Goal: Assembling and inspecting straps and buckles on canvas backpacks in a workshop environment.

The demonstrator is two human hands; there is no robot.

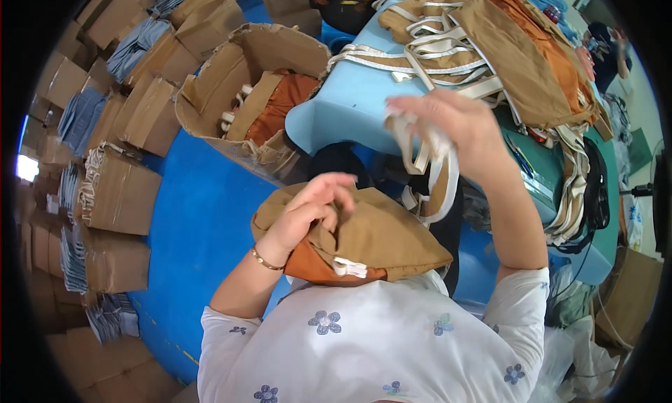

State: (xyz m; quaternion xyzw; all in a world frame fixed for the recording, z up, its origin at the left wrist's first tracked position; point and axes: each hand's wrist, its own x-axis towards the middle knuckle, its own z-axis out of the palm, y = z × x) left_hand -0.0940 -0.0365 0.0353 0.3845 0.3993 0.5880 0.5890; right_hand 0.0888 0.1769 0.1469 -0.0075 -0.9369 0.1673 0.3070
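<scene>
My left hand point(315, 208) presses down on a folded tan cloth bag point(381, 236) with an orange lining, held against my chest. A white loop pokes out at its lower edge. My right hand point(458, 126) is raised above it and grips the bag's cream webbing straps point(428, 163), which hang down in loops. Just beyond my right hand, a pile of tan and orange bags point(504, 53) with cream straps lies on a light blue table point(343, 109).
An open cardboard box point(238, 88) holding more tan and orange bags stands on the blue floor point(189, 221) to the left of the table. Stacks of closed cartons point(119, 193) and blue fabric bundles line the left side. Another person point(609, 53) is at the far right.
</scene>
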